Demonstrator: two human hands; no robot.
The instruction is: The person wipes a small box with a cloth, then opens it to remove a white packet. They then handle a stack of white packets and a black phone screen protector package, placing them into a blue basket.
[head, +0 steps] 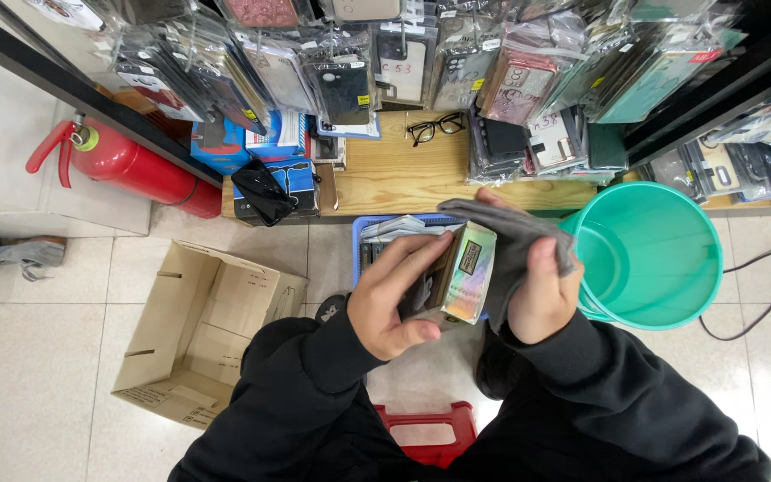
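My left hand (pixel 394 299) grips a small flat box (pixel 466 275) with a shiny, iridescent edge, held in front of me. My right hand (pixel 542 290) holds a grey cloth (pixel 510 230) pressed against the right side and top of that box. Both sleeves are black. Under my hands sits a blue basket (pixel 366 234) filled with more flat packets, mostly hidden by the hands.
An empty teal bucket (pixel 662 268) stands at the right. An open cardboard box (pixel 207 330) lies on the tiled floor at left, a red fire extinguisher (pixel 136 165) behind it. Packaged phone cases (pixel 510 80) hang above a wooden shelf with black glasses (pixel 435 128). A red stool (pixel 426 433) is below me.
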